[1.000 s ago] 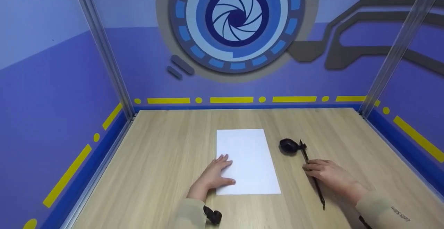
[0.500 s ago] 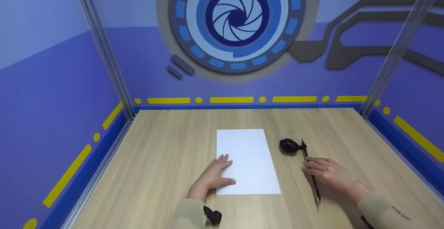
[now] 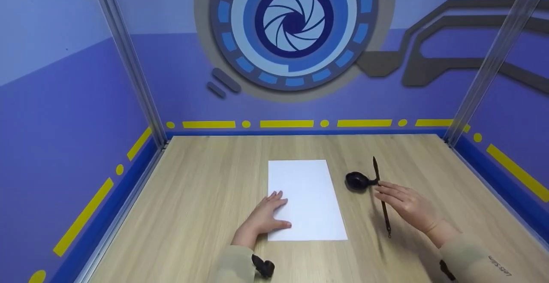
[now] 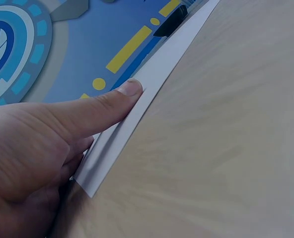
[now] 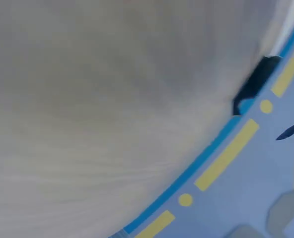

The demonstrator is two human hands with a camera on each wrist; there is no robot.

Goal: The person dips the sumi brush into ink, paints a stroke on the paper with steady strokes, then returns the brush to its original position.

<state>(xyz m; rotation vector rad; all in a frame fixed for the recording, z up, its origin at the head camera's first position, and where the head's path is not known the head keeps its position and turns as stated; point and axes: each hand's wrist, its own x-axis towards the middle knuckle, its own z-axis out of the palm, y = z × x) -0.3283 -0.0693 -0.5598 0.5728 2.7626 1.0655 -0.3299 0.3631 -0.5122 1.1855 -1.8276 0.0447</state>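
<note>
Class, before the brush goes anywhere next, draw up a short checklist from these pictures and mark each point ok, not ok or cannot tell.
1. Left hand rests flat on the white paper's near left corner: ok.
2. Right hand holds the dark brush off the wooden table: ok.
3. Brush tip points away, past the black ink dish: ok.
4. Brush tip loaded with ink: cannot tell.
5. Paper unmarked: ok.
6. Ink in the dish: cannot tell.

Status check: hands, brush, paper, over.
Left hand flat on white paper sheet. Right hand holds thin black brush, lifted beside round black ink dish. Nothing blocking.
</note>
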